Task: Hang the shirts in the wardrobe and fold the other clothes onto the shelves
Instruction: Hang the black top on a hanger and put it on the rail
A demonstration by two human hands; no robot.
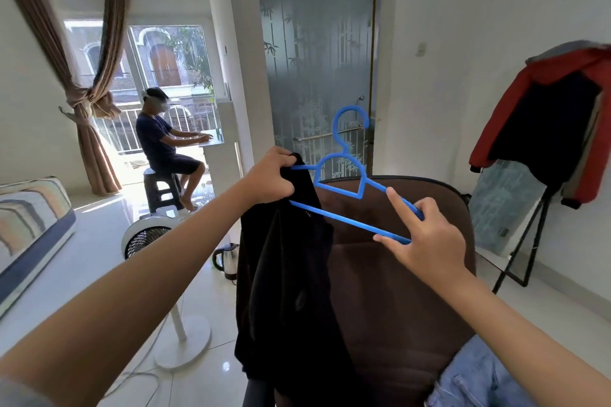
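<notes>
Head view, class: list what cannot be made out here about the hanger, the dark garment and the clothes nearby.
- Blue hanger: its left end is hidden by the left hand and the black garment.
- Black garment: too dark to tell its type.
- Jeans: cut off by the bottom edge.
- Red jacket: blurred, cut off by the right edge.
- Right hand holds the hanger's other end.

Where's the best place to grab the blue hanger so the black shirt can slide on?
Probably the bare right end of the blue hanger, coming from the right, as the right hand does now. That arm and the bottom bar meet there in a thin corner that fingers can pinch. The left end is covered by the black shirt, which the left hand grips, and the hook on top should stay free for hanging.
</notes>
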